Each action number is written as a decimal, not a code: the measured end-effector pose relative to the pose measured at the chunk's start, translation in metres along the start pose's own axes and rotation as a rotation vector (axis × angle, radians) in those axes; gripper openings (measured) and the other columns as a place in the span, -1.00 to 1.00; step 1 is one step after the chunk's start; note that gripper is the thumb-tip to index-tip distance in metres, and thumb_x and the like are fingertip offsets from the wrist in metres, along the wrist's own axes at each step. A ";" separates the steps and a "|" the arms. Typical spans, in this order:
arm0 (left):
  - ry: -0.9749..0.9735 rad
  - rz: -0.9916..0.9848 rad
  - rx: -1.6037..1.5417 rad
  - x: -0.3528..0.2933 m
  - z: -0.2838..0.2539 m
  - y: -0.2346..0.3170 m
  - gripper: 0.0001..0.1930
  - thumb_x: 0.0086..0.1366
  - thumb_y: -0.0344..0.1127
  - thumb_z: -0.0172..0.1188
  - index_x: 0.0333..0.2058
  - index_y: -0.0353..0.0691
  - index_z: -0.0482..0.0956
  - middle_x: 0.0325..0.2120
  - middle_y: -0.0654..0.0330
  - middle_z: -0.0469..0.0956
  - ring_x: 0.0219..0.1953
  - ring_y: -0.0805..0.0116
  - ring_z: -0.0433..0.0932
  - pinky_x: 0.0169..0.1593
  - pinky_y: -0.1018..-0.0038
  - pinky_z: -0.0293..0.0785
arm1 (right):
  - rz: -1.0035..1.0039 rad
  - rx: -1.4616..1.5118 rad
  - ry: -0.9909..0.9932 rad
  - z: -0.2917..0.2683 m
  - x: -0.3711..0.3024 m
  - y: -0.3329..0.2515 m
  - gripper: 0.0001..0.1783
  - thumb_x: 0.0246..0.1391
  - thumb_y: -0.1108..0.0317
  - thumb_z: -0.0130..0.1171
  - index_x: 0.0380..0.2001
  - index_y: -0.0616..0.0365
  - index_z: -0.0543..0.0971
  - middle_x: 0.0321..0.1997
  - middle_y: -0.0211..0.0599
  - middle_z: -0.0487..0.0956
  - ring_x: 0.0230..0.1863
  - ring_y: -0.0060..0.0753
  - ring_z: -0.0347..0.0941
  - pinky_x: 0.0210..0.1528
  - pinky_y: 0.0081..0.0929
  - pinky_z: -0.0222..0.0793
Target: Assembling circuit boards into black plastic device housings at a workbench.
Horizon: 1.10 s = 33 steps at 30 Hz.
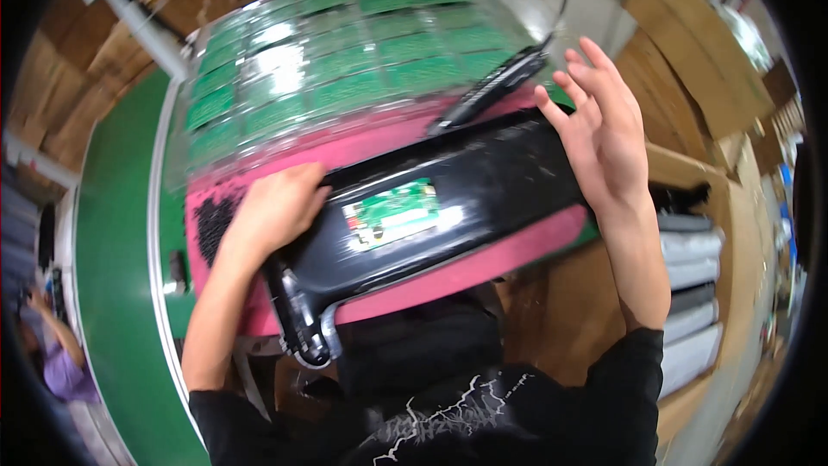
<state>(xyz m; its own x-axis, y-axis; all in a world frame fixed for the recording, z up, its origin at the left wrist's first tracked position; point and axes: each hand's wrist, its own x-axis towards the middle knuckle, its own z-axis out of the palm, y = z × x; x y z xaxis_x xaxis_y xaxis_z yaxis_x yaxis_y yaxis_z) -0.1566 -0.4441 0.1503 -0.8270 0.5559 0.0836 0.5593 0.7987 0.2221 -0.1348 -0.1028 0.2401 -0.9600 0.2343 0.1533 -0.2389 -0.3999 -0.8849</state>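
A long black plastic housing [509,174] lies at a slant on a pink mat [543,240], with a handle-like part jutting toward me at its near left. A small green circuit board [397,212] sits in its middle. My left hand [283,205] is closed at the housing's left end, fingers curled over its edge; their tips are partly hidden. At the housing's far right end, my right hand [605,116] is raised with fingers spread and holds nothing. Left of that hand is a black electric screwdriver [493,89], its cord running upward.
Clear trays [345,52] of green circuit boards stand behind the mat. Small black screws [214,223] are heaped at its left. An open carton [690,285] at right holds grey and black pieces. Another person [62,358] is at far left, beyond the green surface [116,267].
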 end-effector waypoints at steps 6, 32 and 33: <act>0.248 -0.044 -0.143 -0.051 -0.039 0.041 -0.90 0.30 -0.47 0.13 -0.30 -0.42 0.51 -0.44 -0.13 0.48 -0.34 -0.17 0.50 -0.26 0.19 0.39 | -0.521 -0.327 0.280 -0.104 -0.003 -0.081 -0.44 0.08 0.47 0.26 0.11 0.26 0.27 0.03 -0.27 0.32 -0.07 -0.53 0.37 -0.03 -0.47 0.38; 1.559 -0.715 -1.565 -0.317 -0.027 -0.052 -0.63 0.10 -0.34 0.15 -0.08 -0.22 0.49 -0.20 0.17 0.59 -0.24 0.36 0.55 -0.29 0.42 0.47 | 0.548 -1.229 1.028 -0.654 -0.013 -0.134 -0.38 -0.04 -0.09 0.00 -0.05 0.14 0.60 -0.06 -0.12 0.55 -0.06 -0.03 0.41 -0.11 0.07 0.24; 1.563 -0.814 -1.523 -0.317 -0.023 -0.066 -0.64 0.13 -0.30 0.15 -0.06 -0.17 0.49 -0.16 0.21 0.60 -0.21 0.37 0.57 -0.27 0.42 0.47 | 0.481 -0.988 1.093 -0.653 -0.026 -0.155 -0.39 -0.10 -0.10 0.08 -0.11 0.14 0.63 -0.15 -0.15 0.58 -0.19 -0.07 0.48 -0.24 0.03 0.37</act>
<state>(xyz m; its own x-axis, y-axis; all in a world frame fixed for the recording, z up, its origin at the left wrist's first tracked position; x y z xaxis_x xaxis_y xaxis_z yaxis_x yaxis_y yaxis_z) 0.0668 -0.6783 0.1314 -0.5897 -0.7988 -0.1192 0.3938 -0.4133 0.8211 0.0222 0.5322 0.0859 -0.2398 0.9464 -0.2163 0.6608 -0.0041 -0.7506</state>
